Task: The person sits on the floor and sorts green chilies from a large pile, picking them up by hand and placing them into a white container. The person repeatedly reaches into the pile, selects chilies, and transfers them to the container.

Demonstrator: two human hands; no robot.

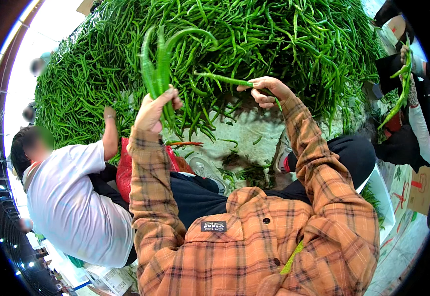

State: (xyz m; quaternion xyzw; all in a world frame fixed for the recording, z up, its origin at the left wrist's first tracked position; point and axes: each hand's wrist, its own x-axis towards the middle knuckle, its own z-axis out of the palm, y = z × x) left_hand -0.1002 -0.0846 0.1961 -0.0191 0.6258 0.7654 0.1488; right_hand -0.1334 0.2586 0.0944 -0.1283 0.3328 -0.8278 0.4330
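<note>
Several long green chili peppers stand upright in a loose bunch, gripped near their lower ends by my left hand. The bunch looks slightly blurred. My right hand pinches a single slender green chili pepper, which points left toward the bunch. Another thin end sticks out below the right fingers; whether it is the same pepper I cannot tell. Both hands are raised in front of a large heap of green chili peppers, apart from each other.
Left of me a person in a white shirt reaches to the heap beside a red mesh sack. At far right another person's hand holds peppers. A white container with peppers stands by my right side, near a cardboard box.
</note>
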